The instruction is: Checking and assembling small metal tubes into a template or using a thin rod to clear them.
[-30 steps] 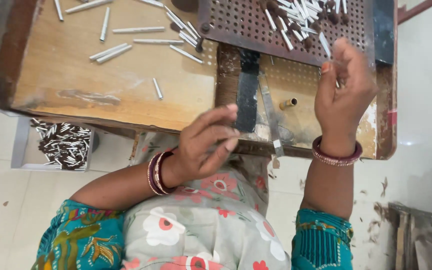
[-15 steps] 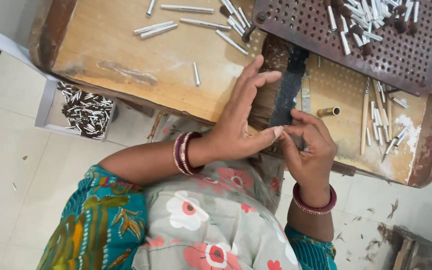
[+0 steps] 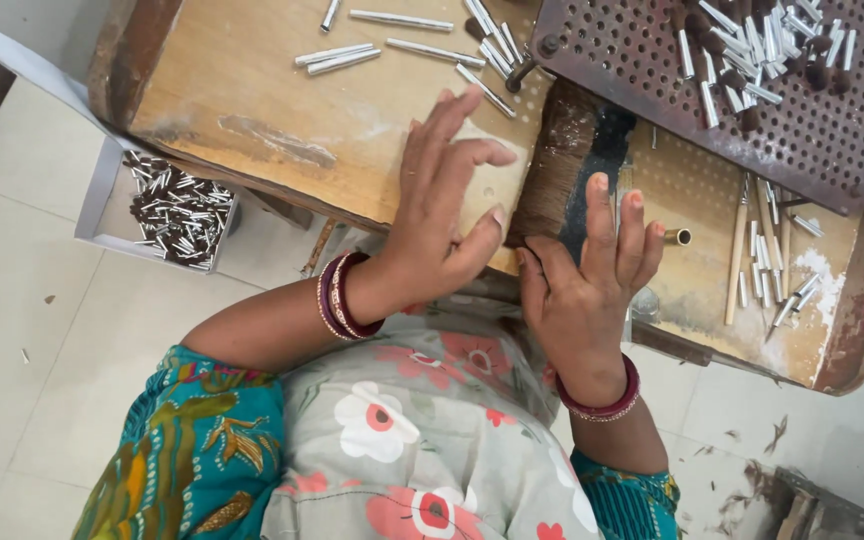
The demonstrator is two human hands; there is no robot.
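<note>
Both hands have come together at the near edge of the wooden surface (image 3: pixel 282 110): right hand (image 3: pixel 582 290) now lies on the brown bristle bundle (image 3: pixel 552 165), fingers spread; left hand (image 3: pixel 442 215) hovers beside, fingers apart, so the bundle work begins.

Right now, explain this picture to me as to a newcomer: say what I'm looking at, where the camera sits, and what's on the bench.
This is a single view from a camera worn on a person's head, looking down at their own two bare hands; there is no machine. The left hand is spread open above a wooden workboard. The right hand rests flat against a block of brown bristle with a dark part beside it. Thin silver tubes lie loose on the board. A perforated metal plate at the top right carries more tubes. A small brass tube lies just past the right fingertips. On the floor, a white tray holds many more small pieces.
</note>
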